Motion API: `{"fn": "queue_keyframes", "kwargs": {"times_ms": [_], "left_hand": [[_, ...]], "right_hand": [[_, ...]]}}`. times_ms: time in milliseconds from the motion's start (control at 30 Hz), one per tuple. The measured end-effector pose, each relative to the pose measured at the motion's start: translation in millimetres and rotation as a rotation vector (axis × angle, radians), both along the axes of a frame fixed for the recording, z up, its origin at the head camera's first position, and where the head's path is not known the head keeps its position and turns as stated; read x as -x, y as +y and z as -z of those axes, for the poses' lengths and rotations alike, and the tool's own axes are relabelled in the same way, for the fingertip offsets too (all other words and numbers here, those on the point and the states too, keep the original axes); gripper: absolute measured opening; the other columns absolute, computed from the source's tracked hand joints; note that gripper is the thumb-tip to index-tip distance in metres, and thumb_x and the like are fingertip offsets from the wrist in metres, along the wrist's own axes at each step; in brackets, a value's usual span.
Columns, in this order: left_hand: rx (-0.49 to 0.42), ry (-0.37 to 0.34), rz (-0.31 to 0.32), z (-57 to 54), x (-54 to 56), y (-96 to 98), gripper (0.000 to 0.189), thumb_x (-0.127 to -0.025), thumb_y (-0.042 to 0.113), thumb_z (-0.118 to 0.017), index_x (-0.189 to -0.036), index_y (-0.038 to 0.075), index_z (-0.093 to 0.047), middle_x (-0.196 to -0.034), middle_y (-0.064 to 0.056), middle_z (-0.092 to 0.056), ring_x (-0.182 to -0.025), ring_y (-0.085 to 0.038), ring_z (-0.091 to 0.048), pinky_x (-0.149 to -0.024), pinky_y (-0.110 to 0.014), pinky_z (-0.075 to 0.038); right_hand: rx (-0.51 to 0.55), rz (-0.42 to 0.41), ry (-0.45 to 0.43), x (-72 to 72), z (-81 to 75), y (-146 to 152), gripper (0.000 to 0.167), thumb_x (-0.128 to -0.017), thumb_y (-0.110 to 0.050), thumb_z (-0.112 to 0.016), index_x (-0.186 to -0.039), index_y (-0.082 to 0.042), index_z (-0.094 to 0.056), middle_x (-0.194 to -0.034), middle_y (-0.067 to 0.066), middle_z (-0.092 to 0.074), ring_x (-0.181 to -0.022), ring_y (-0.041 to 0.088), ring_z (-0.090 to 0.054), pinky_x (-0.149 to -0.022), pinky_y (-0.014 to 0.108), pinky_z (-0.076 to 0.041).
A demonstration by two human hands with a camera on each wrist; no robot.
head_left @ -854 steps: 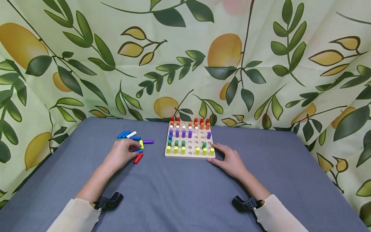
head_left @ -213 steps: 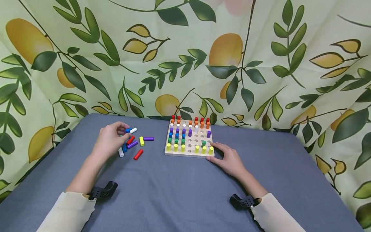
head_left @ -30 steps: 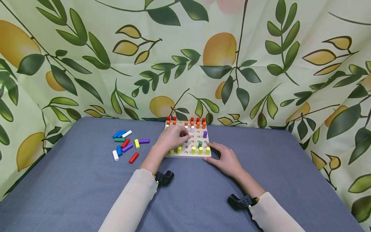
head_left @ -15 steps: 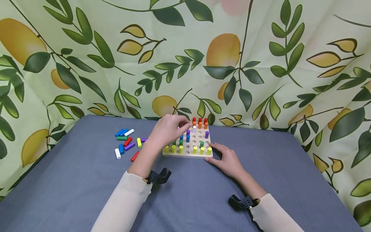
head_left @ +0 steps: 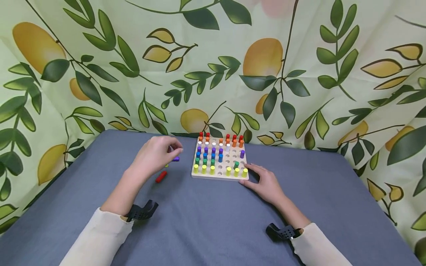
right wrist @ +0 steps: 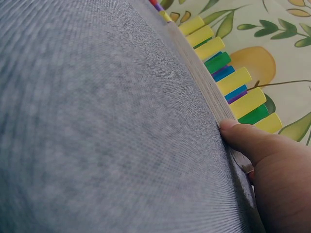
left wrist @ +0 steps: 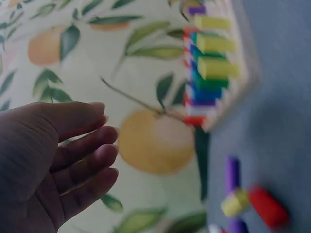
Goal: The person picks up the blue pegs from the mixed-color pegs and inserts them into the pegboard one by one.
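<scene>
A wooden pegboard (head_left: 213, 177) stands on the cloth, with rows of red, orange, white, purple, blue, green and yellow pegs. A blue peg (head_left: 220, 158) stands at the right end of its row's run, with bare holes beyond it. My left hand (head_left: 154, 155) hovers left of the board, over the loose pegs. Its fingers are loosely bent, and the left wrist view shows nothing between them. My right hand (head_left: 266, 184) grips the board's near right corner, thumb (right wrist: 238, 131) on the front edge and fingers along the right side.
A loose red peg (head_left: 161, 176) lies on the grey cloth near a purple peg (head_left: 175, 159) and a yellow peg (left wrist: 235, 202). My left hand hides the other loose pegs in the head view. A leaf-patterned curtain (head_left: 213, 74) hangs behind the table.
The blue row has grown from one peg to several. In the last second my left hand has left the board and moved left to the loose pegs. My right hand stays at the corner.
</scene>
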State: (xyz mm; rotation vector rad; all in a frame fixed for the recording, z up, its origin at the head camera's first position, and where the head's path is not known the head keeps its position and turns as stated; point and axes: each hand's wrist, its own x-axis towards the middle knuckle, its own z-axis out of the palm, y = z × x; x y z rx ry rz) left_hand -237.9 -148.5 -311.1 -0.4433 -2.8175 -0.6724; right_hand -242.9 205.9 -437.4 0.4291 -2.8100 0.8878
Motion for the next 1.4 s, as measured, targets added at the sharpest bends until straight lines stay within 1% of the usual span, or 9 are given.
{"fn": "queue_keyframes", "kwargs": {"times_ms": [267, 400, 500, 667, 767, 1067, 1167, 1300, 1400], "left_hand": [[0.045, 0.082, -0.051, 28.5, -9.8, -58.0, 0.011, -0.092, 0.018, -0.073, -0.1, 0.013, -0.077, -0.097, -0.005, -0.076, -0.087, -0.022, -0.069, -0.072, -0.042, -0.054], [0.031, 0.056, -0.069, 37.6, -13.9, -78.5, 0.016, -0.09, 0.018, -0.075, -0.104, 0.011, -0.078, -0.101, -0.009, -0.076, -0.093, -0.027, -0.069, -0.074, -0.046, -0.054], [0.05, 0.031, -0.066, 43.3, -12.4, -88.3, 0.02, -0.089, 0.02, -0.076, -0.107, 0.01, -0.077, -0.102, -0.011, -0.075, -0.094, -0.029, -0.069, -0.075, -0.047, -0.053], [0.107, -0.013, -0.049, 52.1, -7.3, -98.3, 0.029, -0.087, 0.027, -0.078, -0.111, 0.01, -0.076, -0.104, -0.012, -0.073, -0.096, -0.03, -0.067, -0.078, -0.05, -0.054], [0.11, -0.038, -0.04, 56.7, -5.2, -102.1, 0.033, -0.086, 0.03, -0.08, -0.112, 0.01, -0.076, -0.106, -0.012, -0.074, -0.098, -0.03, -0.068, -0.081, -0.052, -0.054], [0.139, -0.051, 0.0, 64.3, 0.2, -106.2, 0.034, -0.084, 0.029, -0.081, -0.111, 0.008, -0.076, -0.11, -0.016, -0.073, -0.099, -0.033, -0.068, -0.083, -0.055, -0.054], [0.152, -0.065, 0.006, 65.3, 1.2, -106.9, 0.035, -0.084, 0.029, -0.082, -0.111, 0.007, -0.076, -0.105, -0.015, -0.073, -0.089, -0.027, -0.065, -0.075, -0.048, -0.054], [0.141, -0.096, 0.003, 66.3, 2.5, -107.7, 0.033, -0.084, 0.025, -0.081, -0.111, 0.007, -0.076, -0.093, -0.009, -0.071, -0.078, -0.018, -0.057, -0.065, -0.034, -0.045], [0.131, -0.107, 0.004, 67.7, 3.3, -108.4, 0.031, -0.084, 0.022, -0.081, -0.111, 0.007, -0.076, -0.091, -0.008, -0.068, -0.076, -0.017, -0.055, -0.064, -0.031, -0.042]], "right_hand": [[-0.005, 0.007, -0.001, -1.3, 0.5, 1, 0.066, -0.086, -0.045, -0.078, -0.142, -0.015, -0.06, -0.146, 0.023, -0.056, -0.138, 0.044, -0.051, -0.112, 0.064, -0.038], [-0.005, 0.004, 0.0, -0.8, 1.3, 1, 0.066, -0.086, -0.045, -0.078, -0.142, -0.015, -0.06, -0.146, 0.022, -0.056, -0.138, 0.043, -0.051, -0.113, 0.064, -0.038], [-0.009, -0.002, 0.001, 0.3, 1.3, 0, 0.066, -0.086, -0.045, -0.078, -0.142, -0.015, -0.06, -0.146, 0.022, -0.057, -0.138, 0.043, -0.051, -0.113, 0.063, -0.038], [-0.005, -0.001, 0.009, 0.0, 0.3, 0, 0.066, -0.086, -0.044, -0.078, -0.141, -0.014, -0.06, -0.145, 0.022, -0.057, -0.137, 0.044, -0.051, -0.112, 0.063, -0.039], [-0.008, -0.002, 0.012, -0.3, -0.5, 0, 0.065, -0.086, -0.045, -0.078, -0.141, -0.014, -0.06, -0.145, 0.022, -0.057, -0.137, 0.044, -0.052, -0.112, 0.063, -0.039], [-0.011, 0.004, 0.002, -0.4, 0.1, 1, 0.066, -0.086, -0.046, -0.078, -0.142, -0.016, -0.06, -0.146, 0.021, -0.057, -0.138, 0.044, -0.051, -0.112, 0.064, -0.038], [-0.012, 0.005, -0.004, -0.2, 0.1, 1, 0.066, -0.087, -0.047, -0.077, -0.142, -0.016, -0.059, -0.146, 0.021, -0.057, -0.138, 0.044, -0.051, -0.112, 0.065, -0.038], [-0.01, 0.01, -0.01, 0.1, -0.4, 1, 0.066, -0.086, -0.047, -0.077, -0.142, -0.016, -0.059, -0.146, 0.021, -0.056, -0.138, 0.044, -0.05, -0.112, 0.065, -0.038], [-0.013, 0.011, -0.018, 0.5, -1.2, 1, 0.066, -0.087, -0.046, -0.077, -0.143, -0.016, -0.059, -0.147, 0.02, -0.056, -0.139, 0.044, -0.05, -0.113, 0.065, -0.037]]}}
